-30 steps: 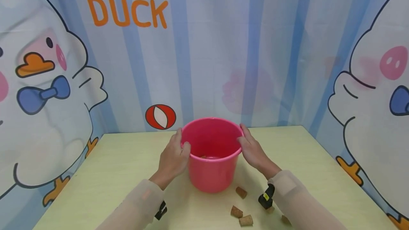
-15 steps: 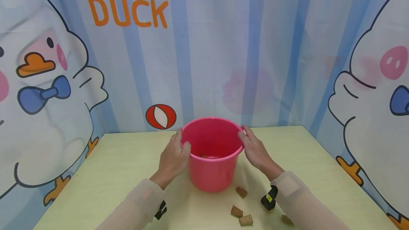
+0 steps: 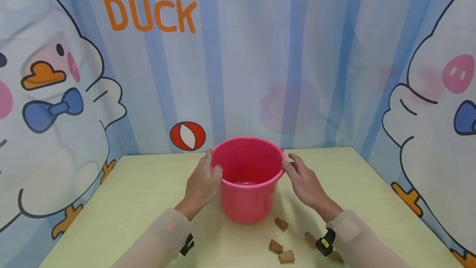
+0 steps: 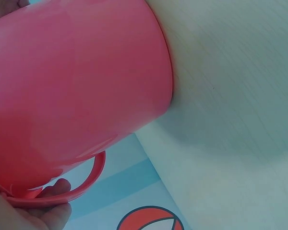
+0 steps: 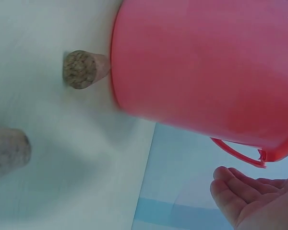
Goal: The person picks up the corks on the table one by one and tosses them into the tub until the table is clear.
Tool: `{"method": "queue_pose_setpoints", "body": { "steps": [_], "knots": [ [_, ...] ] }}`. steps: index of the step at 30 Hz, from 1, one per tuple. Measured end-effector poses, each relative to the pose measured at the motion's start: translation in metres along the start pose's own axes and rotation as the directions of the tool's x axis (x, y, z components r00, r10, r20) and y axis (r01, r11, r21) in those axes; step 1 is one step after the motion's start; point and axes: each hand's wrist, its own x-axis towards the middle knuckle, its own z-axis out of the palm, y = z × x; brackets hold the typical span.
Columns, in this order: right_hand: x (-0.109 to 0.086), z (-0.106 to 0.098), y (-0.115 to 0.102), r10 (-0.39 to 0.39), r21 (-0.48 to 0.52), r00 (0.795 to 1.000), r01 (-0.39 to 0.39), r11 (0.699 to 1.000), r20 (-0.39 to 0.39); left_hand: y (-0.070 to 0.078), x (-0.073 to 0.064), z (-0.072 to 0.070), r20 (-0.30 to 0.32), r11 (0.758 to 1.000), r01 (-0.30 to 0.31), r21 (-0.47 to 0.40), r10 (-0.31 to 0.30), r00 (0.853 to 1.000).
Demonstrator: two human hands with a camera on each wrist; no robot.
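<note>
A pink plastic bucket (image 3: 247,204) stands upright on the table. My left hand (image 3: 202,181) holds it at the left; in the left wrist view its fingers (image 4: 57,215) are curled around the loop handle (image 4: 98,172). At the right rim is my right hand (image 3: 306,183), thumb by the edge. Seen from the right wrist, its fingers (image 5: 235,187) are loosely extended, apart from the right loop handle (image 5: 237,153). Inside the bucket, a small brown bit (image 3: 238,183) shows on the bottom, mostly hidden by the front wall.
Several corks lie right of the bucket on the pale yellow table (image 3: 148,202): one cork (image 3: 281,224) close to its base, another cork (image 3: 286,256) nearer the front, others by the right wrist camera (image 3: 325,243). Behind the table hangs a striped duck curtain (image 3: 249,53).
My right hand has let go of the right handle and moved slightly right and away from the bucket, uncovering a cork near the wrist. The left hand and bucket stay put.
</note>
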Motion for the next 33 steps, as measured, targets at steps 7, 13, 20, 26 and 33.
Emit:
{"method": "queue_pose_setpoints", "body": {
  "steps": [7, 13, 20, 26, 33],
  "knots": [
    [-0.011, -0.004, 0.006, -0.03, -0.037, 0.999, 0.029, 0.999, -0.026, 0.001, 0.0, 0.0, -0.001, 1.0, 0.006, 0.003, -0.006, 1.0],
    [-0.017, -0.004, 0.01, -0.054, -0.059, 0.998, 0.052, 0.997, -0.022, 0.001, 0.0, -0.001, 0.004, 1.0, 0.008, 0.01, -0.008, 1.0],
    [-0.022, -0.005, 0.013, -0.082, -0.104, 0.996, 0.077, 0.992, -0.045, 0.001, 0.0, -0.001, 0.007, 1.0, 0.006, 0.011, -0.006, 1.0],
    [-0.026, -0.004, 0.017, -0.105, -0.18, 0.993, 0.094, 0.979, -0.053, 0.001, 0.0, -0.001, 0.001, 1.0, 0.012, 0.014, -0.012, 1.0],
    [-0.033, -0.001, 0.02, -0.119, -0.289, 0.993, 0.108, 0.951, -0.023, 0.001, 0.0, -0.001, 0.004, 1.0, 0.005, 0.012, -0.005, 1.0]
  ]
}}
